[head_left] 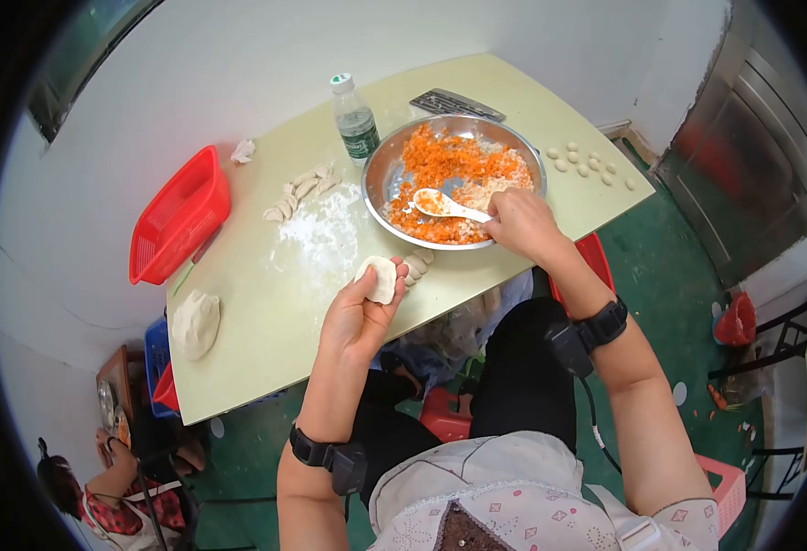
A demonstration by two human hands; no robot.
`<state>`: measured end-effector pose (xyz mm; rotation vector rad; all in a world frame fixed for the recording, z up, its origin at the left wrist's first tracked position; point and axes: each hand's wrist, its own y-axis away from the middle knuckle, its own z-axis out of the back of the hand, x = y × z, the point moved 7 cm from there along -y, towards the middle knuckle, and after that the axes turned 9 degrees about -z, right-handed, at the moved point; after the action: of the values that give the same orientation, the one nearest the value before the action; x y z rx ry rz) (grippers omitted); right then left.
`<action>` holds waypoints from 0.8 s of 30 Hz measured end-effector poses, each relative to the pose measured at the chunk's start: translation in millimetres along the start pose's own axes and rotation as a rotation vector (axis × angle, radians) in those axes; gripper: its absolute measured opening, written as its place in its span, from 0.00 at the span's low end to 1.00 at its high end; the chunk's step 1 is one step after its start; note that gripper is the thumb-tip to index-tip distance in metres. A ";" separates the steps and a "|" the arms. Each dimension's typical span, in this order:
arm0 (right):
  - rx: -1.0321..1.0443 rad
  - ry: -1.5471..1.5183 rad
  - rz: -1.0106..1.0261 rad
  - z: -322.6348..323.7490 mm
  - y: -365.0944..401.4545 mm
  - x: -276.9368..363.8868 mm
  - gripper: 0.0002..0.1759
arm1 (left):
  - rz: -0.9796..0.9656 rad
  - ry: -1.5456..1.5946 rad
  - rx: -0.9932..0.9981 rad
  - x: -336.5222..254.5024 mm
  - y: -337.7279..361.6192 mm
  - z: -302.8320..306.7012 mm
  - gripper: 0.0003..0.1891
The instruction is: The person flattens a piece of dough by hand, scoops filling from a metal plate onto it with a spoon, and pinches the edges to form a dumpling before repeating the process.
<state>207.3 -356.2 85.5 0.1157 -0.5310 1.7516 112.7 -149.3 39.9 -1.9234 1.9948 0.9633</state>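
My left hand (365,312) holds a flat round dumpling wrapper (380,279) in its fingers, just above the table's near edge. My right hand (521,223) grips the handle of a white spoon (442,204). The spoon's bowl rests in a wide steel basin (380,204) of chopped orange and pale filling (458,161), with bits of filling on it. Several shaped dumplings (419,264) lie between my left hand and the basin, partly hidden by my fingers. Another group of dumplings (300,189) sits by a patch of white flour (321,230).
A red plastic basket (181,216) and a big dough lump (196,325) are at the left. Behind the basin stand a bottle (355,124) and a grater (457,105). Small dough pieces (582,171) lie far right. Another person (114,487) is at lower left.
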 end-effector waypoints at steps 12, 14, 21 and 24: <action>0.042 -0.210 0.007 12.3 -9.5 1.9 0.08 | -0.052 -0.024 -0.007 -3.1 -16.6 -23.1 0.16; -0.045 -0.264 0.068 25.1 -14.5 6.0 0.09 | -0.032 -0.029 -0.017 2.1 -22.2 -28.1 0.17; -0.286 -0.155 0.215 60.7 -24.2 18.3 0.08 | -0.003 -0.029 -0.035 14.3 -46.0 -41.5 0.18; -0.236 -0.221 0.222 51.3 -30.8 18.4 0.09 | -0.021 -0.067 0.015 14.2 -59.3 -42.4 0.18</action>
<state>221.3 -355.8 146.5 0.0867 -0.9372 1.8875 179.3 -181.5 46.1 -1.8745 1.9357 0.9916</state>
